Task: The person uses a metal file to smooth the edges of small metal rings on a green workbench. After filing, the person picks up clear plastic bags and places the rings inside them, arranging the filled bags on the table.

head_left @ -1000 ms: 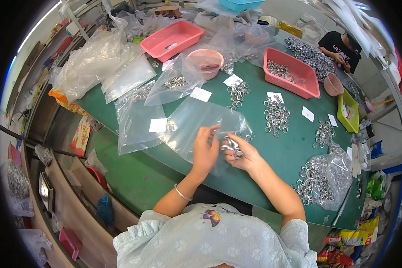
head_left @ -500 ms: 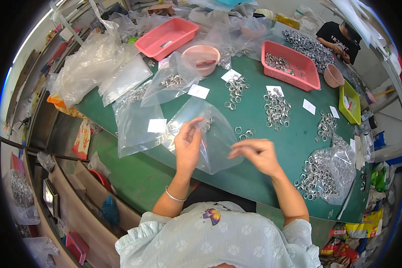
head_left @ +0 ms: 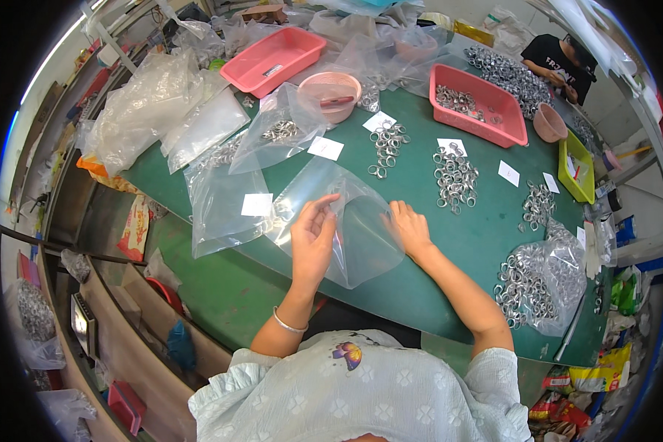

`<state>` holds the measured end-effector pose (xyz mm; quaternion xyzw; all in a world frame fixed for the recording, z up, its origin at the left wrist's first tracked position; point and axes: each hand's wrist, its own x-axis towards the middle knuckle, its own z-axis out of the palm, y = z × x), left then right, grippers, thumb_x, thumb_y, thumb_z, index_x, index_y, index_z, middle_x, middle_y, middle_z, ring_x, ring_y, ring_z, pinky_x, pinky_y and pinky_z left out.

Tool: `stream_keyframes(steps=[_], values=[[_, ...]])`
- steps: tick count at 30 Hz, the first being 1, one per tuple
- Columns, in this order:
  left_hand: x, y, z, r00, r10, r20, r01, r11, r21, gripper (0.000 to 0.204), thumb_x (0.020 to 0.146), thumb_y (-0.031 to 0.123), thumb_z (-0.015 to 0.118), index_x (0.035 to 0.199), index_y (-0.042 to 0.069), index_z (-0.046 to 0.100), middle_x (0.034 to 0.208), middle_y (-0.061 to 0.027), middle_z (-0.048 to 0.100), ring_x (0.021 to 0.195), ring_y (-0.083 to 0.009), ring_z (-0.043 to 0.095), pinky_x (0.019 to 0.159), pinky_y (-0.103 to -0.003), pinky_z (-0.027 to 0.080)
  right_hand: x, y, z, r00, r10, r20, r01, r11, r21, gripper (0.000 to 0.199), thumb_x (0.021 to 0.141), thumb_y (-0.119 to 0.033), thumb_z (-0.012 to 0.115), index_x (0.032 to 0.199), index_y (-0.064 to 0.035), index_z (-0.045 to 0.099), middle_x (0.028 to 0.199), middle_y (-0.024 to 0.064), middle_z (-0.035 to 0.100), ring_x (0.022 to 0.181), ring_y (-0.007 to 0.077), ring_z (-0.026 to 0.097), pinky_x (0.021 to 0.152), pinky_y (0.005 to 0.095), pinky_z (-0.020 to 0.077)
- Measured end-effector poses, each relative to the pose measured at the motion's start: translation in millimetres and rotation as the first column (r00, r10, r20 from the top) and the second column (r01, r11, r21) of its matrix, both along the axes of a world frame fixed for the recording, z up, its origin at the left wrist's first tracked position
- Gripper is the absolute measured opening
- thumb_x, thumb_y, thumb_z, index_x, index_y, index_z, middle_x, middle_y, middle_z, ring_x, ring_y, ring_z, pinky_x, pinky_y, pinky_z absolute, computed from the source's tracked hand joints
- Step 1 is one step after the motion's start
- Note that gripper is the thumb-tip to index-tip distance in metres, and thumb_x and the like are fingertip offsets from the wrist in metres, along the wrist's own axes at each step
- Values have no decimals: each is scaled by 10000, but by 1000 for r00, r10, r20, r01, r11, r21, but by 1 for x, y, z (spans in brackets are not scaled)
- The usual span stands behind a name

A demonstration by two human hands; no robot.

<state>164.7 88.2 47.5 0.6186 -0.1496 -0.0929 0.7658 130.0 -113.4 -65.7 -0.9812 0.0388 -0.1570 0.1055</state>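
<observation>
A large clear plastic bag (head_left: 365, 254) lies spread at the near edge of the green table, its film bulging up between my hands. My left hand (head_left: 314, 234) is curled at the bag's left part, fingers bent and thumb close by, apparently gripping its film. To the right, my right hand (head_left: 410, 227) is lowered to the table beside the bag, fingers together and bent down. What lies under those fingers is hidden. Beyond it are piles of silver metal rings (head_left: 456, 180), with another group of rings (head_left: 387, 149) farther left. White paper cards (head_left: 325, 148) lie by the piles.
Pink trays (head_left: 274, 62) and a pink bowl (head_left: 330, 96) stand at the back. Another pink tray (head_left: 479, 110) holds rings. A yellow-green basket (head_left: 577, 169) is at the right. A bag spilling rings (head_left: 530, 287) lies near right. A co-worker (head_left: 560, 66) sits far right.
My right hand has moved down and away from me onto the table, over the spot where several loose rings lay. Rings seen beside my left fingertips are no longer visible there.
</observation>
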Motion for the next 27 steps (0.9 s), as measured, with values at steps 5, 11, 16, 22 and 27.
stream_keyframes(steps=[5, 11, 16, 22, 27], values=[[2, -2, -1, 999, -6, -31, 5, 1000, -16, 254, 870, -44, 471, 1106, -40, 564, 894, -15, 432, 689, -59, 496, 548, -207, 449, -6, -16, 4, 969, -132, 210, 37, 913, 406, 198, 874, -197, 559, 954, -36, 474, 676, 78, 521, 539, 188, 527, 479, 312, 449], [0, -4, 0, 999, -32, -43, 30, 998, -46, 258, 867, -32, 491, 1117, -39, 557, 897, -13, 450, 681, -54, 492, 538, -205, 444, -47, 30, 142, 998, 23, 61, -62, 56, 996, 147, 907, -161, 550, 974, -32, 530, 652, -3, 502, 553, 50, 499, 443, 179, 346], [-2, -14, 3, 998, -38, -39, 37, 999, -37, 281, 855, -28, 504, 1132, -48, 548, 904, -23, 493, 668, -54, 492, 524, -207, 437, -20, 65, 108, 965, 205, 166, -239, 946, 219, 191, 827, -81, 589, 988, 7, 535, 929, 145, 565, 655, 273, 606, 564, 345, 494], [6, 3, 5, 995, -28, -93, 23, 998, -53, 264, 854, -51, 492, 1110, -51, 555, 919, -36, 461, 702, -67, 514, 535, -213, 453, -10, 36, 151, 803, 563, 193, -526, 520, 673, 119, 840, -67, 572, 882, 42, 596, 892, 162, 606, 636, 243, 626, 546, 313, 513], [6, 1, 11, 993, -60, -101, 56, 997, -47, 271, 846, -56, 499, 1111, -55, 556, 897, -31, 459, 672, -74, 518, 539, -211, 447, 62, -52, 121, 974, -45, 224, -189, 392, 900, 366, 807, -262, 668, 1043, 9, 594, 892, 109, 638, 795, 165, 617, 631, 274, 478]])
